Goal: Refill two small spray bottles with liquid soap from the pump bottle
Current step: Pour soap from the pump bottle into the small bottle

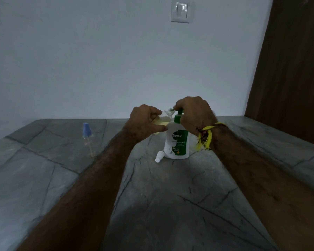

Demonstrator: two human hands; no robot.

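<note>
Grey stone counter [170,205] with dark veins fills the near part of the view, both bare forearms reaching forward over it toward the middle. White spray cap [158,156] lies on its side on the counter, touching the near left foot of the pump bottle [177,142]. Pump bottle, white with a green label, stands upright about mid-counter, well in from the far edge. Yellow thread band [206,135] tied at the right wrist, loose ends hanging. Left hand [143,122] grips an uncapped clear spray bottle [164,118], fingers curled round it, bottle tilted with its open mouth up against the green pump nozzle; yellowish liquid shows inside it. Right hand [194,111] sits on top of the pump head, fingers curled down over it; the head itself is mostly hidden, so cannot tell how far it is pushed down. Second spray bottle [88,140], clear with a blue cap, stands upright well apart to the left, toward the counter's left edge. Beyond the far edge a pale wall with a white switch plate [181,10]; dark brown door [288,60] at the right.
</note>
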